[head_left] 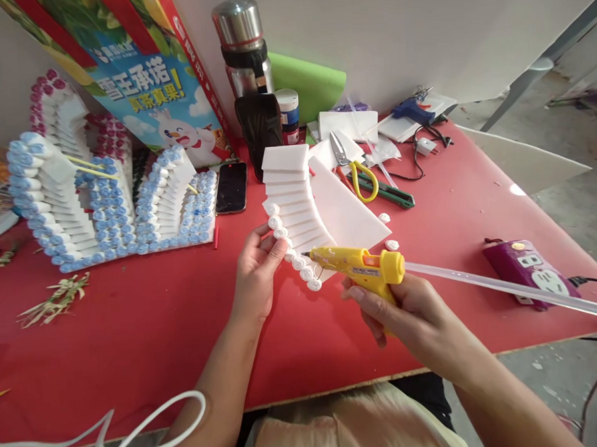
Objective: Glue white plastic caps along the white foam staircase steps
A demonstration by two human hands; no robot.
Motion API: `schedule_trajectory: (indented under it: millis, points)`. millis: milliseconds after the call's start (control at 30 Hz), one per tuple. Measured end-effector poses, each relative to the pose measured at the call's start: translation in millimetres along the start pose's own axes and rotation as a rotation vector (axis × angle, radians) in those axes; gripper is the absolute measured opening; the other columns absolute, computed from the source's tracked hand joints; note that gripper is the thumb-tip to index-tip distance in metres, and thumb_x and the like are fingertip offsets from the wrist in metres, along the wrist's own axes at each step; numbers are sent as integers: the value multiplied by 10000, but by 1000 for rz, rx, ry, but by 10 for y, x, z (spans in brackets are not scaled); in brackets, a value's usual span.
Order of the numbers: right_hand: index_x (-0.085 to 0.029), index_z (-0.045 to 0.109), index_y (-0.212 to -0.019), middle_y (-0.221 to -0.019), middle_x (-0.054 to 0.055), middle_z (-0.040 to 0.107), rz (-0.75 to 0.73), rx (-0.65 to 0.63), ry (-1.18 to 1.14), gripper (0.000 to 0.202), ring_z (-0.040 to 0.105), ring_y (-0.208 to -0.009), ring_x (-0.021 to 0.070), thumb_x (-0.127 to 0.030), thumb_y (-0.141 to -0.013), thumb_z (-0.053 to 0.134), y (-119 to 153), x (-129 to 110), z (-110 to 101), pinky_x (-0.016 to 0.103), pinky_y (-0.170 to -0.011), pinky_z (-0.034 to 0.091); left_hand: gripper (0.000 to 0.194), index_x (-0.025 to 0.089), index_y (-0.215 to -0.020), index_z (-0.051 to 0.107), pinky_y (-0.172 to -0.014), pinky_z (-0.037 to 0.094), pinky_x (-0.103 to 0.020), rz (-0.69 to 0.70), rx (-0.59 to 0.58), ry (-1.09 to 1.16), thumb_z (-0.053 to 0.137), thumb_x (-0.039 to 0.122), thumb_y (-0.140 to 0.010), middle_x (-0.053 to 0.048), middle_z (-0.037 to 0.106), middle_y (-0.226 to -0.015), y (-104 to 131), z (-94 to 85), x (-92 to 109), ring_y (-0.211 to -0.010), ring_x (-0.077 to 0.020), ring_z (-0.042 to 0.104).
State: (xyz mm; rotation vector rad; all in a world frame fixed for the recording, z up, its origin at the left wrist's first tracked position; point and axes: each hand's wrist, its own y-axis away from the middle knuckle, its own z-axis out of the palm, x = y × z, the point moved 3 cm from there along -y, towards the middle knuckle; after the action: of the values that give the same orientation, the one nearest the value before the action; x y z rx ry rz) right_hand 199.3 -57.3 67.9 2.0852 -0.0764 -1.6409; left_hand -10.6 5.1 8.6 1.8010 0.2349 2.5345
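A curved stack of white foam pieces [297, 200] stands over the middle of the red table, with several small white rosettes [306, 273] in a row along its left and lower edge. My left hand [259, 269] pinches that edge between thumb and fingers. My right hand [400, 308] is wrapped round a yellow glue gun [353, 262], whose nozzle points left and lies close to the rosettes. A long clear glue stick [482, 284] sticks out of the gun's back end. Two loose rosettes [392, 244] lie on the table to the right of the foam.
On the red table [149, 338], blue-and-white rosette structures [123, 219] stand at left beside a phone [231, 187]. Behind are a printed bag [146, 91] and a steel flask [242, 46]. Yellow-handled scissors [364, 181] and a green cutter [397, 195] lie beyond the foam; a purple power strip [531, 274] sits right.
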Motion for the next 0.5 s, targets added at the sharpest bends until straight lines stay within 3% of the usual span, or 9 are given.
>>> schedule_trajectory:
  millis: [200,400,500]
  points:
    - [-135,684,-1090,-572,-18,564,-4,-93,-411,402,543,-483,132,-503,-941,618,-112,121,-11,272,-512,425,452,213,-1243,648,-868,521,-312,-22,63,-147,781,341,-830,-82,734,-1102,-6,-99,-29,-993,-206,689]
    - [-136,698,-1128,-582,-8,595,-70,-83,-507,358,562,-479,136,-440,-967,598,-237,190,-70,278,-533,431,466,206,-1230,693,-910,533,-344,15,85,-362,784,404,-818,-101,723,-1188,-16,-224,33,-1105,-259,664]
    - [-168,714,-1089,-800,59,713,-127,-8,-556,317,636,-603,171,-434,-931,651,-319,210,-109,318,-603,525,479,207,-1248,691,-947,527,-365,3,59,-411,767,427,-830,-102,712,-1224,8,-267,97,-1140,-271,648]
